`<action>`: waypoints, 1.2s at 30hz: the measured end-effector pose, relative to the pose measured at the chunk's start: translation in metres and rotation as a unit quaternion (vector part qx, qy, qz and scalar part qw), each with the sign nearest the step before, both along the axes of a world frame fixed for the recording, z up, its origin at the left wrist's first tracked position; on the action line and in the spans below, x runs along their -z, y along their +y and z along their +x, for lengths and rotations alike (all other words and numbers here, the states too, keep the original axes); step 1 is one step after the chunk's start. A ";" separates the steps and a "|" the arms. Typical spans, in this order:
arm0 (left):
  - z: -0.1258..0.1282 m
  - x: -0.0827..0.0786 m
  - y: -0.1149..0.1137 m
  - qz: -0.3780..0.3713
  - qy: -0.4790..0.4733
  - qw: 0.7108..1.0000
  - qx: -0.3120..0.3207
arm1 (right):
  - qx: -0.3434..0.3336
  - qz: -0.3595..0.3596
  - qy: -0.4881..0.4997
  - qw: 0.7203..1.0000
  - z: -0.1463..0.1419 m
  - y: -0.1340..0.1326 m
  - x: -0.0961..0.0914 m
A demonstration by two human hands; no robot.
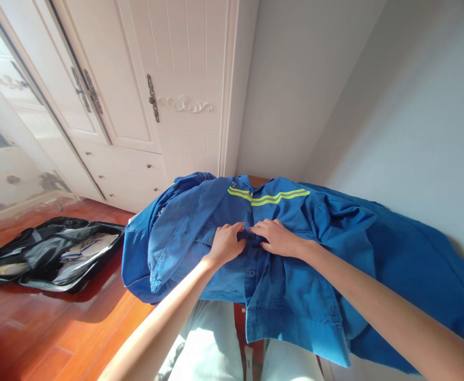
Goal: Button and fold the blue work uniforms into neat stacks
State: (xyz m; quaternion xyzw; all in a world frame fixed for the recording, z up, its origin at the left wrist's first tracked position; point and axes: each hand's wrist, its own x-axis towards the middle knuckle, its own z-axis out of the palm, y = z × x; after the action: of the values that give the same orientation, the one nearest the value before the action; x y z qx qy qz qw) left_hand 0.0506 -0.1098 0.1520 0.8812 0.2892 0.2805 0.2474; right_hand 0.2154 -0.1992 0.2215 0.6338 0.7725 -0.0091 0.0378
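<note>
A blue work jacket [295, 288] lies front side up before me, its collar pointing away. A yellow-and-grey reflective stripe [273, 200] crosses its chest. At the middle of the front, my left hand [227, 245] is closed on the edge of the button strip, thumb and fingers bent together. Facing it from the other side, my right hand [278, 238] pinches the same strip, its fingertips close to the left ones. Whatever fastener lies between the fingertips is hidden. Lower on the strip a button or buttonhole [251, 273] shows. The jacket's lower right front hangs toward my legs.
More blue cloth [418, 286] spreads to the right along the wall. An open black suitcase [73, 286] with clothes lies on the red wooden floor [69, 344] at left. White wardrobe doors [192, 47] stand behind. My light trousers [211, 344] show below the jacket.
</note>
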 end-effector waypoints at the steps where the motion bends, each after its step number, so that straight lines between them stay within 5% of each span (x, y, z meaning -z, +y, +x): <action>1: 0.001 -0.001 0.001 0.017 0.006 1.000 0.016 | -0.001 -0.011 0.015 1.000 0.001 0.002 -0.001; 6: 0.009 0.003 0.009 0.034 -0.013 0.997 0.073 | 0.028 -0.039 -0.007 0.999 0.001 0.012 -0.004; 14: 0.016 0.015 0.016 -0.085 -0.098 0.989 0.066 | -0.003 -0.070 -0.029 0.997 0.000 0.022 -0.016; 19: 0.017 0.011 0.014 -0.070 -0.084 0.993 0.034 | -0.019 -0.074 -0.016 0.997 0.002 0.026 -0.021; 25: 0.014 0.006 0.011 -0.021 -0.070 0.997 0.030 | -0.073 0.056 0.060 0.994 0.007 0.028 -0.012; 31: 0.016 0.012 0.014 -0.100 -0.116 0.988 0.017 | -0.105 0.004 0.142 0.984 0.018 0.036 0.013; 36: 0.015 0.012 0.011 -0.075 -0.094 0.993 0.007 | -0.072 -0.035 0.310 0.947 0.028 0.039 0.022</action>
State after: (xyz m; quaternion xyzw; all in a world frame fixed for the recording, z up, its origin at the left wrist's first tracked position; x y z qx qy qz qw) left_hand 0.0660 -0.0985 0.1400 0.8316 0.2789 0.3384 0.3409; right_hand 0.2432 -0.1606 0.1992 0.5405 0.7890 -0.2293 -0.1810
